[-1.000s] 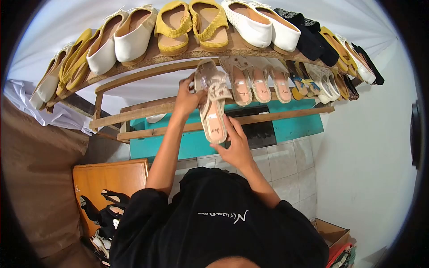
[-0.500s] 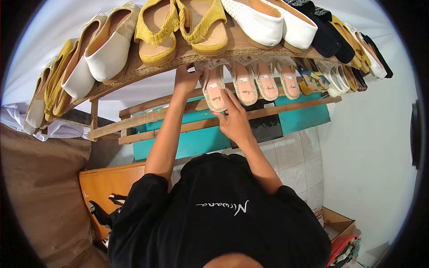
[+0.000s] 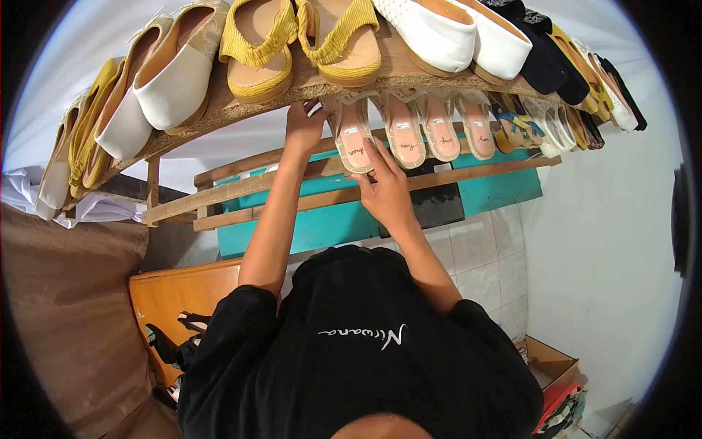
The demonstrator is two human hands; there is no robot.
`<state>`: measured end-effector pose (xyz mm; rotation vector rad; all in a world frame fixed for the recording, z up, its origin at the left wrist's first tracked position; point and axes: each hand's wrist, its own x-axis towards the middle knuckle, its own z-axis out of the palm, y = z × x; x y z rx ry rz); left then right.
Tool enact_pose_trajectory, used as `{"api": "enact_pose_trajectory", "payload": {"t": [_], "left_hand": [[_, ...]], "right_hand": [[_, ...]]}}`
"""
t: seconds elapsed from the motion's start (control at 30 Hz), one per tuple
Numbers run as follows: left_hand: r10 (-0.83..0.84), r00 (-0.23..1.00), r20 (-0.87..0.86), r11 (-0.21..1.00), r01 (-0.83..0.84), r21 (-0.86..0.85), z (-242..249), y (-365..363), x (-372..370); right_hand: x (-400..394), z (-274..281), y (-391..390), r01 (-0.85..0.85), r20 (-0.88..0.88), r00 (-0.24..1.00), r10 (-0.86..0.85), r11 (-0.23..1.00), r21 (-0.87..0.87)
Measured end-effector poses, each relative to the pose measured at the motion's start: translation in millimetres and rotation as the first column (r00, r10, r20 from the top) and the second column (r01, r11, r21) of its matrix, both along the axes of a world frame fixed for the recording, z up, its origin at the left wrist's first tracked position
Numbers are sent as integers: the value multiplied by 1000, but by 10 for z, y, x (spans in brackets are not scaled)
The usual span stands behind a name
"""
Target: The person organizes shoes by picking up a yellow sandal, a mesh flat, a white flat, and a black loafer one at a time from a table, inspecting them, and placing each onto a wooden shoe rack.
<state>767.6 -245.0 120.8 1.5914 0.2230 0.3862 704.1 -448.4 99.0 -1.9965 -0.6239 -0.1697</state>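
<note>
A slide sandal [image 3: 353, 135] with a pink insole and pale edging is at the left end of a lower row. My right hand [image 3: 385, 192] grips it at the heel, with fingers over the insole and the thumb by the heel edge. Left of its toe end, my left hand [image 3: 303, 132] reaches up under the upper shelf board [image 3: 307, 89]; its visible fingers are apart and their tips partly hidden. Beside the gripped sandal stand matching slides [image 3: 407, 139], toe ends tucked under the board.
Yellow sandals [image 3: 259, 77] and white shoes [image 3: 172, 91] line the upper board above my hands. Wooden rails [image 3: 292, 208] cross below, over turquoise panels [image 3: 322, 234]. A white wall [image 3: 599, 219] borders the right, and a cardboard box [image 3: 552, 362] is at lower right.
The gripped sandal and my right hand have shifted slightly up toward the shelf. The fingers of my left hand have spread a little apart. The view has moved slightly.
</note>
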Motion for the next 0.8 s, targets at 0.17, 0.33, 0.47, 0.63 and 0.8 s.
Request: {"api": "enact_pose_trajectory", "payload": {"t": [0.17, 0.33, 0.47, 0.63, 0.8], "left_hand": [[0, 999, 54, 992, 7, -129, -55, -29, -96], [-19, 994, 105, 997, 28, -78, 132, -245, -457], [77, 975, 211, 976, -32, -213, 125, -532, -914], [150, 934, 326, 978, -92, -186, 14, -921, -1549], [150, 934, 323, 983, -106, -149, -193, -1267, -2178]], "right_hand": [[-16, -51, -5, 35, 102, 994, -32, 999, -29], [-155, 60, -110, -15, -43, 999, 15, 1000, -7], [-329, 89, -215, 0, -62, 998, 7, 994, 110], [-574, 110, -369, -16, 75, 997, 3, 983, 182], [-926, 154, -528, -68, 0, 998, 70, 970, 234]]}}
